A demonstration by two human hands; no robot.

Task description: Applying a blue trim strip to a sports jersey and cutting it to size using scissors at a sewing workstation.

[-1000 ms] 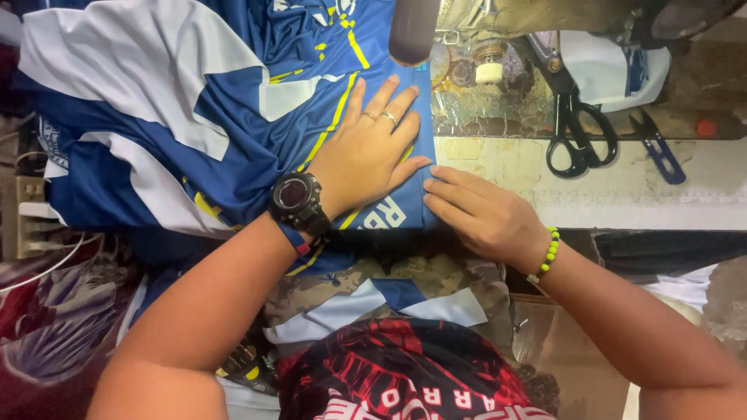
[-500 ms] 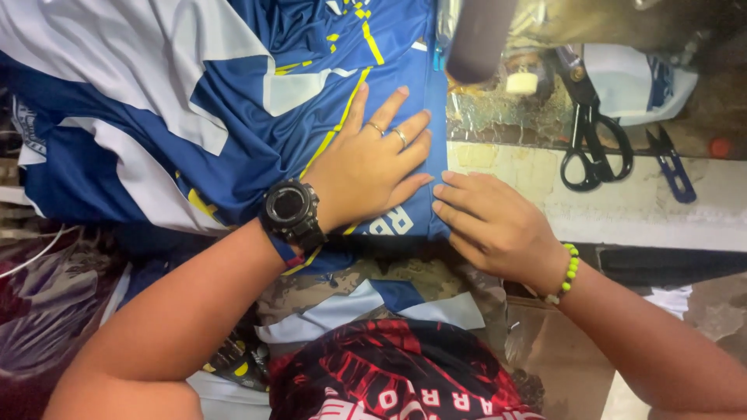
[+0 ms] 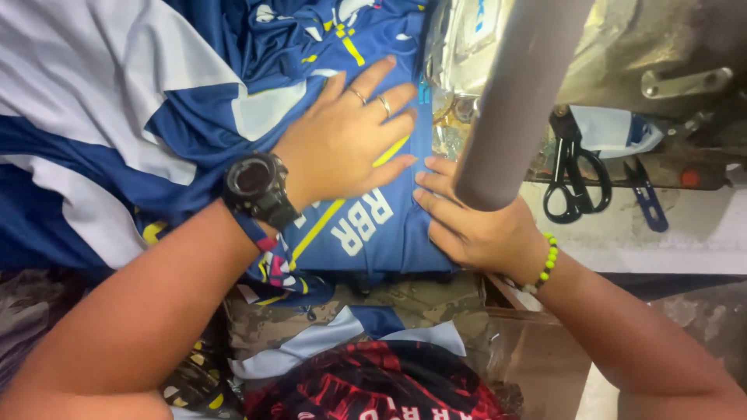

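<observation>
A blue and white sports garment with yellow stripes lies spread across a sewing table. My left hand, with a black watch on the wrist and rings on two fingers, lies flat on the blue cloth with fingers spread. My right hand, with a green bead bracelet, presses its fingertips on the garment's right edge, just beside the left hand. A grey cylindrical part of the sewing machine hides part of the right hand.
Black scissors and a blue-handled snipper lie on the worn table top to the right. The metal machine body fills the top right. More cloth, red-black and camouflage, is piled near my lap.
The view has moved closer and lower. Both hands have slid with the blue cloth toward the machine, and the grey cylinder now covers part of my right hand.
</observation>
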